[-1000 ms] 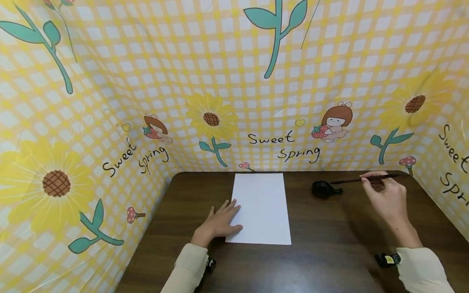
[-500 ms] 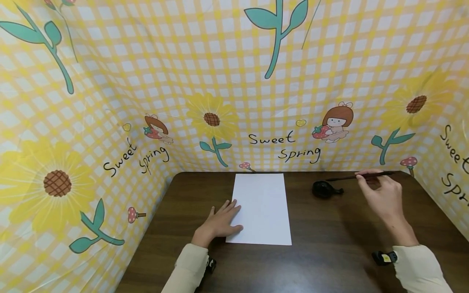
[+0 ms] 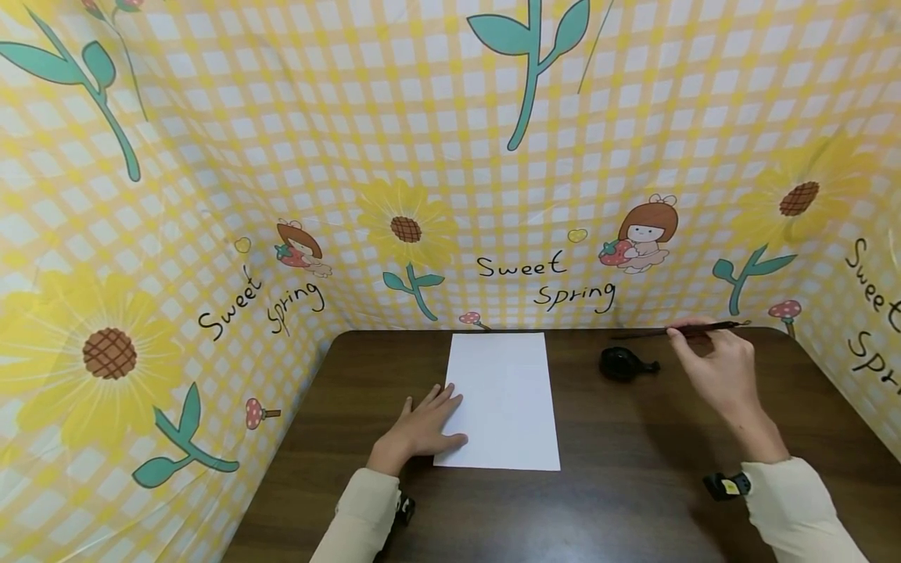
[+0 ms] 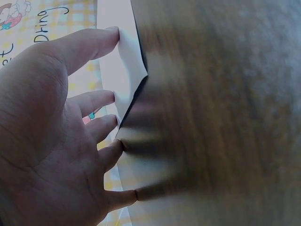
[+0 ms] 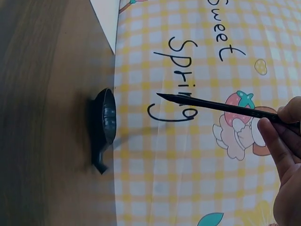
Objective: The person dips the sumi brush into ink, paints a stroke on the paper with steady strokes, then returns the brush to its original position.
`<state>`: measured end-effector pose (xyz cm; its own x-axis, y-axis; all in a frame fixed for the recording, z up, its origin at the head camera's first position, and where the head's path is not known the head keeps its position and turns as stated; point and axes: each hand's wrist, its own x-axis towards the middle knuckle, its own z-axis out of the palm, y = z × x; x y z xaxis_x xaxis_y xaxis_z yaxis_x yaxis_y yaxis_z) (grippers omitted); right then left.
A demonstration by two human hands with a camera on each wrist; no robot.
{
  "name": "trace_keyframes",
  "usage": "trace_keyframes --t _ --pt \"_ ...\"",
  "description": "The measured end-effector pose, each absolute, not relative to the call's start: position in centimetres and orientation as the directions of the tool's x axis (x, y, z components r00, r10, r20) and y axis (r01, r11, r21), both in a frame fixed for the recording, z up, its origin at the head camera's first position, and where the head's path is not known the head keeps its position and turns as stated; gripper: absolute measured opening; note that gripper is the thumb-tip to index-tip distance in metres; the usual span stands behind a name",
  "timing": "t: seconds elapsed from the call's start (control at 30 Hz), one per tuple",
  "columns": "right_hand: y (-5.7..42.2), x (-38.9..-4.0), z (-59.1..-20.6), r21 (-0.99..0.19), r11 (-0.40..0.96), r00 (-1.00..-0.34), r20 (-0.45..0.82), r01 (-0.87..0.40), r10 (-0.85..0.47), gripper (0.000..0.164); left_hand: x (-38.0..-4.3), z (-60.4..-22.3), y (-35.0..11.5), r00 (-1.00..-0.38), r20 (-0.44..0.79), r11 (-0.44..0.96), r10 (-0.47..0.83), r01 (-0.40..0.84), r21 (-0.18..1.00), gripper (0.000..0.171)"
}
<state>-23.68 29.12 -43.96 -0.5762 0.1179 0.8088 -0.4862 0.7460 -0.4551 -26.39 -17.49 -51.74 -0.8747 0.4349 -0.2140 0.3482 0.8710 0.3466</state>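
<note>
Here, the brush (image 5: 220, 107) crosses the right fingers (image 5: 276, 145), seemingly pinched.

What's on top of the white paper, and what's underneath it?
The left hand rests partly on the paper, over its left edge; the rest of the paper looks blank. Dark table shows beside it, but anything beneath the paper is covered and can't be seen.

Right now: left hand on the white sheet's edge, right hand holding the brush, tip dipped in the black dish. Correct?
Not dipped: the right wrist view shows the brush, tip in the air, clear of the black dish. The left hand and right hand are as you say.
</note>
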Motion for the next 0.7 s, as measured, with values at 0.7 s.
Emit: trace_keyframes --t 0.7 --pt "26.6 -24.8 -43.2 -0.443 0.697 -0.546 0.833 -0.564 0.089 0.014 -26.3 -51.6 -17.4 -0.874 -0.216 0.874 0.435 0.352 0.335 0.082"
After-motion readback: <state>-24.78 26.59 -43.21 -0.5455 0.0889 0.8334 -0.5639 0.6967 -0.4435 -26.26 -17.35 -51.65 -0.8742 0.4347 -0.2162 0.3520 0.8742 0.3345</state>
